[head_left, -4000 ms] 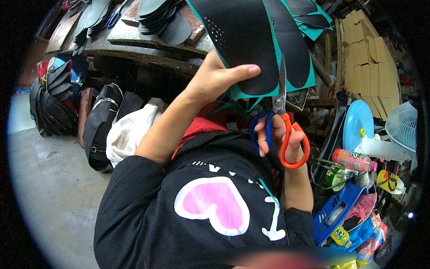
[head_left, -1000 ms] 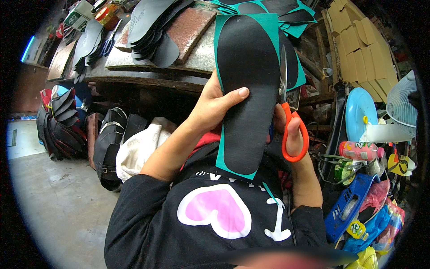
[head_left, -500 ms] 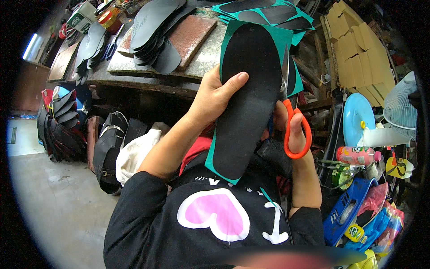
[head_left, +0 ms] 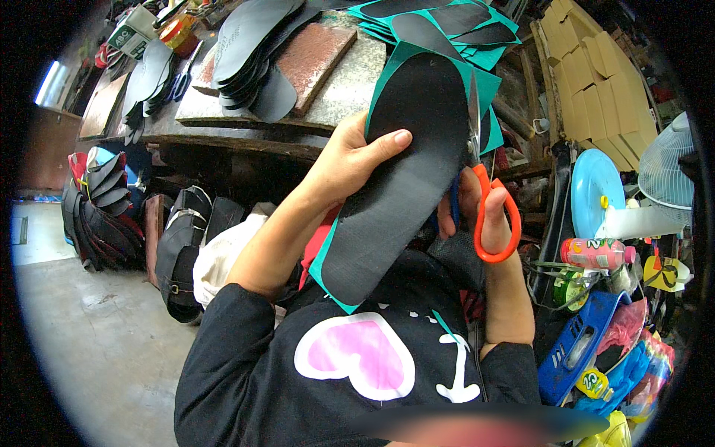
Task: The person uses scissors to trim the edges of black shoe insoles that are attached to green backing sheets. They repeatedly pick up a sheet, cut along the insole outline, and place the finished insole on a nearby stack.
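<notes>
Black sole-shaped sheet with teal backing [head_left: 406, 179], held up in front of the chest, long axis tilted, rounded toe end uppermost near the bench edge, heel end down over the black sweatshirt [head_left: 357, 372]. Gripped along its left edge by the left hand [head_left: 350, 160]: thumb laid across the black face, remaining fingers hidden behind the sheet. Flanked on its right edge by orange-handled scissors [head_left: 488, 201], blades pointing upward along the teal margin and touching it. Scissors grasped by the right hand [head_left: 477, 212], fingers through the orange loop, hand just beside and partly behind the sheet's right side. Beyond the toe end, a stack of further teal-and-black sheets [head_left: 439, 22] lying on the stone-topped workbench [head_left: 350, 89], with a pile of black cut soles [head_left: 249, 52] and a reddish brick-like slab [head_left: 316, 52] to the left of it. At far right, well apart, a light blue plate [head_left: 592, 186], a white fan [head_left: 666, 171], a pink bottle [head_left: 596, 253] and cardboard boxes [head_left: 596, 82]. At lower left, bundles of black soles [head_left: 104, 216] on the concrete floor [head_left: 89, 335].
</notes>
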Available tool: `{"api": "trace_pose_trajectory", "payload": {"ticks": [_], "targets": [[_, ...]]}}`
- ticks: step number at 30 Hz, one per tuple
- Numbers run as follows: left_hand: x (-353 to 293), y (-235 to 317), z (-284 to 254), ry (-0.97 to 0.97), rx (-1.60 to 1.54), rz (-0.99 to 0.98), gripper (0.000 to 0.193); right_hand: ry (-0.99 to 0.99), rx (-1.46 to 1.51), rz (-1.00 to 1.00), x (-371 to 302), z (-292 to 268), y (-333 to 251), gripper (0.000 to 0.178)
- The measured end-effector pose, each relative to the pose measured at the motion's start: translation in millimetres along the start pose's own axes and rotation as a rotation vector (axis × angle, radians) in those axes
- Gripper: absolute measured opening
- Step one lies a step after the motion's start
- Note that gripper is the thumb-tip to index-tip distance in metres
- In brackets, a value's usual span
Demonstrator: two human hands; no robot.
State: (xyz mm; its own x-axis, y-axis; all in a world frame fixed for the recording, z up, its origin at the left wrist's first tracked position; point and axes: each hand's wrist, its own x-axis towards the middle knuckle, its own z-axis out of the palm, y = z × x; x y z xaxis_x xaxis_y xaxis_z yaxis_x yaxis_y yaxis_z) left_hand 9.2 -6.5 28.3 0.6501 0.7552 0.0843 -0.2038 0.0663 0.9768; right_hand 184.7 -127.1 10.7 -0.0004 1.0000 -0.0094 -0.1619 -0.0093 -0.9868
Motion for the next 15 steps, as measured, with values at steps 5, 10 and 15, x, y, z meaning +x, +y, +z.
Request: {"api": "trace_pose_trajectory", "payload": {"ticks": [5,10,15], "targets": [[-1.4,3.6,-7.6,-0.003,-0.025,-0.063,0.036,-0.134,-0.044,0.155,-6.6,-10.6,-6.4,0.099],[-4.7,3.1,-11.0,-0.117,0.075,-0.167,0.038,0.042,-0.007,0.007,-0.7,1.3,-1.0,0.096],[-6.6,7.7,-17.8,-0.145,0.129,-0.229,0.036,-0.115,0.101,0.110,-5.1,-9.2,-4.8,0.093]]}}
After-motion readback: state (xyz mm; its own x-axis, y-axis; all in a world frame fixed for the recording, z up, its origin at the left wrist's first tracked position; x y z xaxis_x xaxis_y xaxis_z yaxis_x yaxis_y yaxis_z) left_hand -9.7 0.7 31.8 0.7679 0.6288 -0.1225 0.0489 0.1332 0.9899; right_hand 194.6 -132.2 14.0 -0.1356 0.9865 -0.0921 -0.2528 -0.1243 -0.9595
